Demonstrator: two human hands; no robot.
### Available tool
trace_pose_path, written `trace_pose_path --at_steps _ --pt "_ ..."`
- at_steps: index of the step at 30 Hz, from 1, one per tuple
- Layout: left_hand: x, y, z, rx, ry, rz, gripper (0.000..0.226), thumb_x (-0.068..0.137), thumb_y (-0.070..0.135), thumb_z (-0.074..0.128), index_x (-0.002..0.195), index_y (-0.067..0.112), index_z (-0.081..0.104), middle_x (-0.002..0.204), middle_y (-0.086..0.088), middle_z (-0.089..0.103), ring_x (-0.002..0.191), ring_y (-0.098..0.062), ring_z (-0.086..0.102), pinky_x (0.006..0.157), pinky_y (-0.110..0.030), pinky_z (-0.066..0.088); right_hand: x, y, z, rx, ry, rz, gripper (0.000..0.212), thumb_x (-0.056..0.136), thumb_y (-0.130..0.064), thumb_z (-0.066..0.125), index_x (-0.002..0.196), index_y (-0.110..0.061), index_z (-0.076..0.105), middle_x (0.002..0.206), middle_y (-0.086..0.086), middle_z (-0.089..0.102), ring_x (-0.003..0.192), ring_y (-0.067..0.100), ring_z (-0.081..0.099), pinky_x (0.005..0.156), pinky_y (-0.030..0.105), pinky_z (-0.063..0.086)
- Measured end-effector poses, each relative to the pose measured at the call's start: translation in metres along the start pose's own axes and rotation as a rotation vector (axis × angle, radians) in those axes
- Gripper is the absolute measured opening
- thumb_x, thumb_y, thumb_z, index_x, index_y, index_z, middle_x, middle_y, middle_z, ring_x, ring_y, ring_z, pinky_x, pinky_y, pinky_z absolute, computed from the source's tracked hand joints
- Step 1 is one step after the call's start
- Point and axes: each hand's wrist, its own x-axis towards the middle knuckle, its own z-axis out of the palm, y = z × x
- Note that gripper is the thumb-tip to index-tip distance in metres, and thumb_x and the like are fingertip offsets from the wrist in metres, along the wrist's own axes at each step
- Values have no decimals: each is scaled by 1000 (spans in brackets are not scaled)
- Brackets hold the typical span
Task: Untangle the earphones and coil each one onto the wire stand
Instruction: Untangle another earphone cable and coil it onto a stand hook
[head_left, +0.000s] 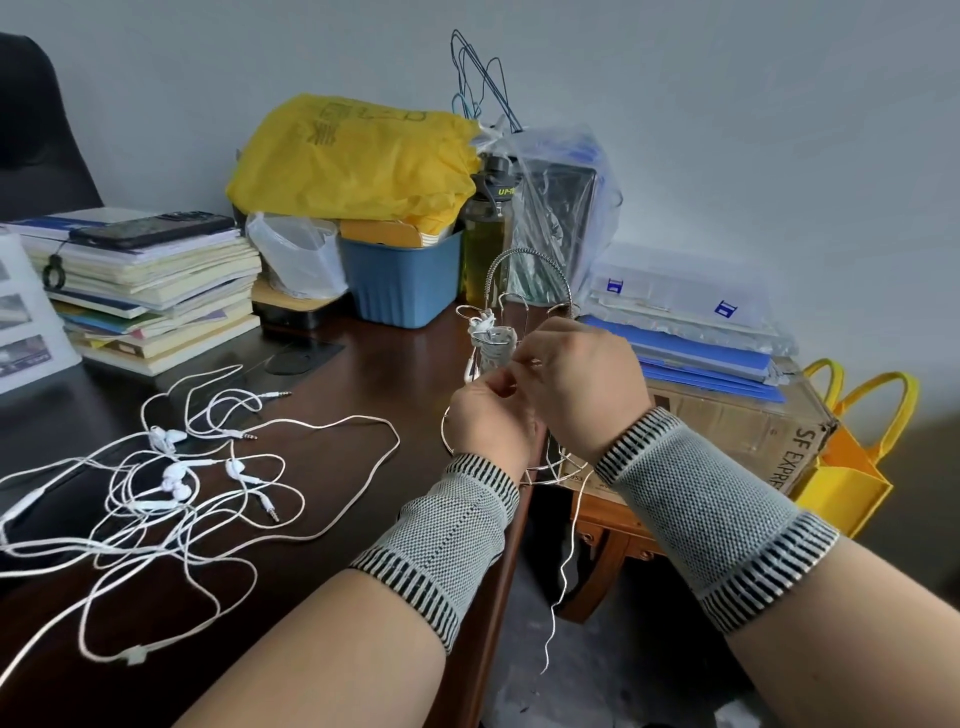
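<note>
A silver wire stand (519, 270) sits at the right edge of the dark desk (374, 374), with one white earphone (485, 343) coiled on its left arm. My left hand (485, 415) and my right hand (576, 379) meet in front of the stand, fingers curled and pinching a white earphone cord. The loose end of that cord (566, 561) hangs down past the desk edge. A tangle of several white earphones (171, 483) lies spread on the desk to the left. The stand's lower part is hidden behind my hands.
Behind the stand are a blue bin (400, 280), a yellow bag (353, 161) and a bottle (488, 228). A stack of books (150, 291) with a phone on top stands at the left. Folders and a cardboard box (737, 421) sit to the right, off the desk.
</note>
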Motion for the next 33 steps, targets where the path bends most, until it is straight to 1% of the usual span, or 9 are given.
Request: trace_pose_path --at_steps 3,5,7,12,15,21,25,30,33 --pt "2 4 0 136 18 58 33 95 4 42 67 18 51 54 3 53 52 -13 57 55 -20 48 -11 6 4 -73 0 -42 20 84 -20 60 74 -8 72 95 2 67 59 26 62 49 32 50" --pt "6 -3 4 15 -17 35 27 95 5 43 76 3 62 58 -2 59 56 -15 60 61 -25 53 -22 10 5 -110 19 -41 23 84 -22 56 73 -8 71 102 3 64 54 25 60 42 28 44" --pt "6 -10 7 -120 -20 60 17 87 16 57 86 11 73 70 0 70 67 -21 65 72 -35 56 -31 15 4 -130 31 -42 29 85 -26 48 78 -11 72 107 5 63 54 23 59 40 25 38" --pt "4 -10 5 -188 32 71 24 74 31 55 66 16 72 48 2 49 54 -19 43 60 -32 39 -50 29 6 -101 62 -49 14 81 -12 68 93 -14 75 121 12 60 64 23 62 46 27 45" --pt "1 -7 5 -118 14 112 30 78 37 57 74 13 75 50 -2 56 53 -18 46 57 -38 47 -54 33 11 -62 82 -36 20 88 -19 57 96 -16 75 128 12 57 66 21 63 48 28 49" --pt "3 -12 5 8 1 85 39 94 41 57 75 12 75 66 -8 72 61 -25 66 67 -47 58 -58 35 11 91 225 50 6 81 -15 72 82 -9 72 98 8 63 60 20 62 46 26 49" --pt "3 -12 6 48 20 74 49 94 45 56 73 4 73 67 -20 69 63 -37 64 65 -50 57 -56 34 16 169 234 63 8 82 -18 68 84 -11 71 81 3 62 61 18 60 51 27 51" --pt "1 -10 4 39 18 74 39 93 42 58 72 14 75 62 -11 68 56 -25 61 67 -45 58 -61 31 14 254 160 74 13 82 -24 61 81 -13 69 74 -4 63 62 11 59 57 24 52" --pt "0 -9 3 -2 -2 53 38 92 40 61 69 13 74 57 -4 67 52 -15 58 65 -39 59 -61 30 13 325 120 150 1 80 -15 70 80 -14 70 71 -12 61 59 -2 54 61 5 43"
